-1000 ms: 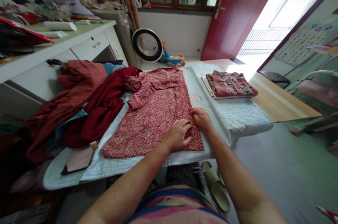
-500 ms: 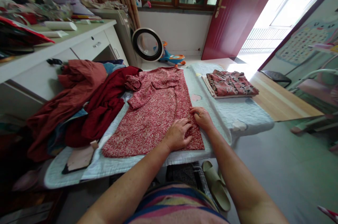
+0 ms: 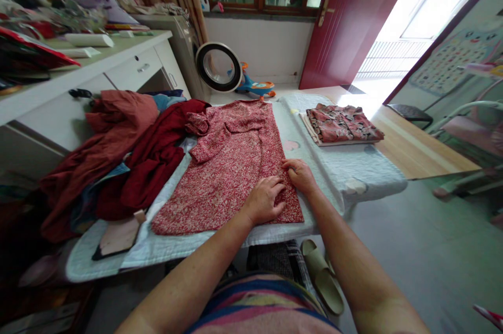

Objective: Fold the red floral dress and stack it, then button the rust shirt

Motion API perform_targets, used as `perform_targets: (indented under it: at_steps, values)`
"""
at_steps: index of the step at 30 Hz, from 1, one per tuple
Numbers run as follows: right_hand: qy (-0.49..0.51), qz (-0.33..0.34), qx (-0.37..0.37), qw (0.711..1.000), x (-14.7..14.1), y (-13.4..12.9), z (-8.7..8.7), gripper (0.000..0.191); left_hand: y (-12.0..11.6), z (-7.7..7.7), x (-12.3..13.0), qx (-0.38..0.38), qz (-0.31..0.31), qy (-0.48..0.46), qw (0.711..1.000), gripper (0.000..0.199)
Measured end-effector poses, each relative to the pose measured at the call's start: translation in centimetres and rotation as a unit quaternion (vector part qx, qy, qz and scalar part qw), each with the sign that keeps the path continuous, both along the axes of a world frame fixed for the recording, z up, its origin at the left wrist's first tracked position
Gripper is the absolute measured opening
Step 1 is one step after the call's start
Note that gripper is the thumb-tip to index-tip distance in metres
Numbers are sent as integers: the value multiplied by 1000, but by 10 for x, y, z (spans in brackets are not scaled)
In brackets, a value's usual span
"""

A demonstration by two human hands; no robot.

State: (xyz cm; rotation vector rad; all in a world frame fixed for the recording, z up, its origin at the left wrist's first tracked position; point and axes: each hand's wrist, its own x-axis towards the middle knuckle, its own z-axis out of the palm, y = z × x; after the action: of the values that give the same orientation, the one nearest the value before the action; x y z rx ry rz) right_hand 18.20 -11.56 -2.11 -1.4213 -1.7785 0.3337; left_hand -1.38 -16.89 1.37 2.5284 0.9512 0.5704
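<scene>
A red garment with a small pale floral print [image 3: 223, 176] lies spread on a pale blue quilted cover [image 3: 314, 166], its right side straight and one sleeve bunched at the upper left. My left hand [image 3: 265, 200] rests on its lower right part, fingers spread and slightly bent. At the garment's right edge, my right hand [image 3: 301, 174] pinches the fabric between thumb and fingers. To the right sits a folded stack with a patterned pink and black garment [image 3: 343, 124] on top.
Rumpled rust-coloured [image 3: 121, 114] and dark red clothes [image 3: 153, 166] are heaped at the left. A phone-like flat object [image 3: 120, 237] lies near the front left edge. Beyond are a white desk [image 3: 129, 66] and a washing machine with its round door [image 3: 219, 66] open. Slippers [image 3: 328, 289] lie below.
</scene>
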Motion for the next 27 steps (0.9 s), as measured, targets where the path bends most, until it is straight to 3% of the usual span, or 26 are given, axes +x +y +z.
perform_targets:
  at_steps: [27]
  values:
    - [-25,2,0,1000,1,0,0,33,-1,-1,0,3,3,0,1000,43]
